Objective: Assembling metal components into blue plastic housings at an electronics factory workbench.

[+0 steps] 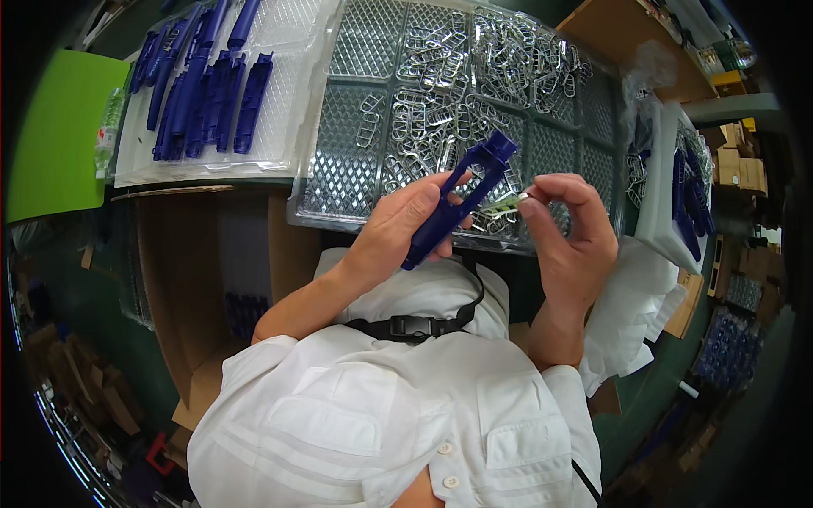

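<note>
My left hand (391, 227) is closed round a dark blue plastic housing (434, 230), long and narrow with an open slot along it. The housing is tilted, its top end pointing away to the right. Just right of it, the thumb and forefinger of my right hand (577, 235) pinch a small shiny metal piece (511, 202); its exact shape is hard to make out. Under and beyond both hands lies a clear plastic tray (339, 190) with compartments, where many loose wire-like metal clips (432, 51) are heaped.
Several blue housings (203, 93) lie on a white tray (275, 93) at the far left, beside a bottle (108, 127) and a green panel (63, 135). An open cardboard box (182, 279) stands below. More blue parts (690, 199) sit in a white container (656, 195) on the right.
</note>
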Demonstrator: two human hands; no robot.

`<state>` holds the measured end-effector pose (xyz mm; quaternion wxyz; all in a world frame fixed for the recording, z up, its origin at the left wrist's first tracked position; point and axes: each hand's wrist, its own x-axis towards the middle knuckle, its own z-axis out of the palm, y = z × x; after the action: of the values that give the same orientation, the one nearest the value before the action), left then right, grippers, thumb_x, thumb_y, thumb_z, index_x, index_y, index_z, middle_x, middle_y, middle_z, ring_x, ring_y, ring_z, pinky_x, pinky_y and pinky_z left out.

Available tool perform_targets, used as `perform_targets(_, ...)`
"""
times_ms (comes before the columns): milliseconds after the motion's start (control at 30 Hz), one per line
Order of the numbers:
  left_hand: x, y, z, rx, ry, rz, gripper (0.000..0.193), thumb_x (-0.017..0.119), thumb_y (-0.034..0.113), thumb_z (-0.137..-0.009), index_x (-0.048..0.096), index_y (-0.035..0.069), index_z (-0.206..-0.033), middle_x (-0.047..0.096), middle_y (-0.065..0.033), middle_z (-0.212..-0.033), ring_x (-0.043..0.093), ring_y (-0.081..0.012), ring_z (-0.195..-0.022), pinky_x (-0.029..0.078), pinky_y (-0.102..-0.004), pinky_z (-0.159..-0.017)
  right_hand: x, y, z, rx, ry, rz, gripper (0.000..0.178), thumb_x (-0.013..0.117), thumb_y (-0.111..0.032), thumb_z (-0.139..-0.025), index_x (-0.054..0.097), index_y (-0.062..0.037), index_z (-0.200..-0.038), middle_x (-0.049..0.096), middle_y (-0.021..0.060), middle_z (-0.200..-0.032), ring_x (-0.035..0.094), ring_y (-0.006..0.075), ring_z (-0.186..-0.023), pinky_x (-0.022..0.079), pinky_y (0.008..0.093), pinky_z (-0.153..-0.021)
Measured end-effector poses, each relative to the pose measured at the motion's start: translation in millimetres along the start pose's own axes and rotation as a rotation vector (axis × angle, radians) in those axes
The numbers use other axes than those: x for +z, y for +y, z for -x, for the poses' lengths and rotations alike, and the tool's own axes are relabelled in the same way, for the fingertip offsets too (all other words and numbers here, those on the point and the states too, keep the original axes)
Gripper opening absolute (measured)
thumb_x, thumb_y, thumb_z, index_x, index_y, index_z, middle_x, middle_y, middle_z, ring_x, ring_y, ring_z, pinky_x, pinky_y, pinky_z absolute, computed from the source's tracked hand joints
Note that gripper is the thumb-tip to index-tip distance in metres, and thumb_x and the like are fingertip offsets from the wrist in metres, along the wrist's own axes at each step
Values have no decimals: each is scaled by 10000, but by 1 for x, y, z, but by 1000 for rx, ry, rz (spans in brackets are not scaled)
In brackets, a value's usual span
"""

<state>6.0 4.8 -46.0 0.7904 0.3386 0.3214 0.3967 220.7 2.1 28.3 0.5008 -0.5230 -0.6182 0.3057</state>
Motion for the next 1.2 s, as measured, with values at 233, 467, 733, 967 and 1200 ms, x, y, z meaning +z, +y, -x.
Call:
perform_targets(233, 2, -1, 8, -20, -53, -16, 484, 465, 278, -1094, 540, 8, -1489, 737, -99, -1092, 643, -94, -767, 525, -237, -661, 12, 7, -10, -200, -51, 365, 180, 831, 26, -770, 755, -25, -925, 602, 196, -1441, 583, 351, -1329, 458, 449, -1074)
perform_targets(467, 1, -5, 7, -15, -96, -151, 550, 530, 228, -996, 528, -34, -1479, 731, -117, -1096, 658, -106, -805, 534, -252, -693, 16, 4, -8, -155, -117, 448, 138, 817, 20, -772, 757, -32, -885, 583, 192, -1506, 546, 364, -1411, 443, 475, -1092)
perform_targets(733, 3, -8, 7, 36, -89, -223, 493, 508, 76, -995, 533, -44, -1473, 731, -96, -1074, 634, -85, -794, 525, -247, -685, 21, 4, -3, -168, -109, 502, 117, 799, 37, -784, 716, -10, -852, 619, 206, -1437, 614, 367, -1309, 505, 440, -1022)
perform_targets(967, 6, -10, 5, 94, -33, -368, 449, 560, 46, -989, 584, -31, -1430, 733, -60, -1022, 614, -61, -757, 513, -236, -639, 24, 6, 1, -217, -75, 639, 196, 789, 35, -810, 671, -21, -957, 629, 206, -1391, 649, 358, -1253, 546, 435, -996)
perform_targets(1200, 14, -10, 5, 349, 25, -575, 286, 655, 108, -990, 675, -21, -1245, 714, -67, -825, 618, -86, -661, 489, -286, -585, 17, 6, 7, 123, -92, 334, 362, 790, 29, -837, 664, -8, -1174, 727, 120, -1216, 722, 222, -1074, 563, 339, -953)
